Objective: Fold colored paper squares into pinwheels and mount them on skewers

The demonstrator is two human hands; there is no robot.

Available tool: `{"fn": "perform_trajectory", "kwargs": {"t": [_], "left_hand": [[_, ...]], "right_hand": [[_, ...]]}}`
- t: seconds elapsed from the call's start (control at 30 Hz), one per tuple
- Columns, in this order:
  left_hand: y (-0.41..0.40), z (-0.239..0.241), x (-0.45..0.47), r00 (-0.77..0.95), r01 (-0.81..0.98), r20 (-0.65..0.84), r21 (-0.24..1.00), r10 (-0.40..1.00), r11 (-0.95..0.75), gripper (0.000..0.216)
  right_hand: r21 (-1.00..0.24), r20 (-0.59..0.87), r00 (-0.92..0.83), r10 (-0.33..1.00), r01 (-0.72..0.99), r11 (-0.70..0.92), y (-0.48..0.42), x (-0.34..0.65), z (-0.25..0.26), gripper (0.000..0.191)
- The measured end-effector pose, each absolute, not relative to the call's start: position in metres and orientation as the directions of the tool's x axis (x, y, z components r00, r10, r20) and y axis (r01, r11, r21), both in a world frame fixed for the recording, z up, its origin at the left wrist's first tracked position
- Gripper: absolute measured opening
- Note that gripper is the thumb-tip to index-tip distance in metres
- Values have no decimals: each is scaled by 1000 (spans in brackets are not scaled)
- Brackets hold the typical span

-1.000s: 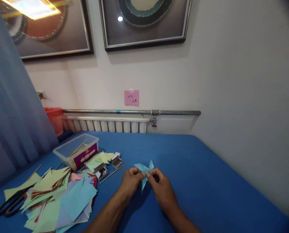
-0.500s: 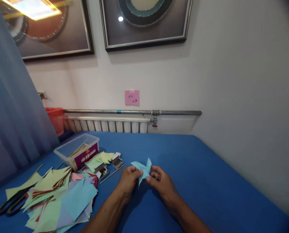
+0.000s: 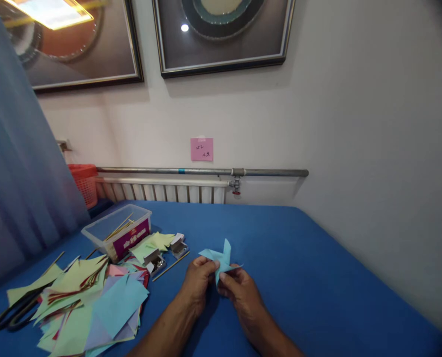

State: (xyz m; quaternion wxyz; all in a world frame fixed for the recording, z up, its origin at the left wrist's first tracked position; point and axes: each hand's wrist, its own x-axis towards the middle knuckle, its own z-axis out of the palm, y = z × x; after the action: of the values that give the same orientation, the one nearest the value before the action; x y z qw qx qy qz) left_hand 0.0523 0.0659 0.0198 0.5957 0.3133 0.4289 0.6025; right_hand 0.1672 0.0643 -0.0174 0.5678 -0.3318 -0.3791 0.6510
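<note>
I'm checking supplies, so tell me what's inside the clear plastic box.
Several thin sticks show inside the clear plastic box. The purple label on its side covers part of the interior, so whatever lies behind that cannot be seen.

At your twelve o'clock, a framed picture hangs above a pink note; at ten, a second picture; at nine, a blue curtain beside a red basket.
</note>
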Motion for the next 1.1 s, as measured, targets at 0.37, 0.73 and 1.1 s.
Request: {"fn": "perform_trajectory", "kwargs": {"t": [0.37,0.73,1.1], "left_hand": [[68,22,48,-86,-341,-133,935,987,96,29],[69,20,48,-17,-168,-141,976,990,136,25],[65,20,48,46,-153,-76,985,996,82,29]], "right_hand": [[-958,40,-56,998,-287,23,69,184,1,51],[-977,25,-223,974,-211,-23,83,197,1,41],[-951,-69,-237,969,-279,-136,73,196,-1,40]]}}
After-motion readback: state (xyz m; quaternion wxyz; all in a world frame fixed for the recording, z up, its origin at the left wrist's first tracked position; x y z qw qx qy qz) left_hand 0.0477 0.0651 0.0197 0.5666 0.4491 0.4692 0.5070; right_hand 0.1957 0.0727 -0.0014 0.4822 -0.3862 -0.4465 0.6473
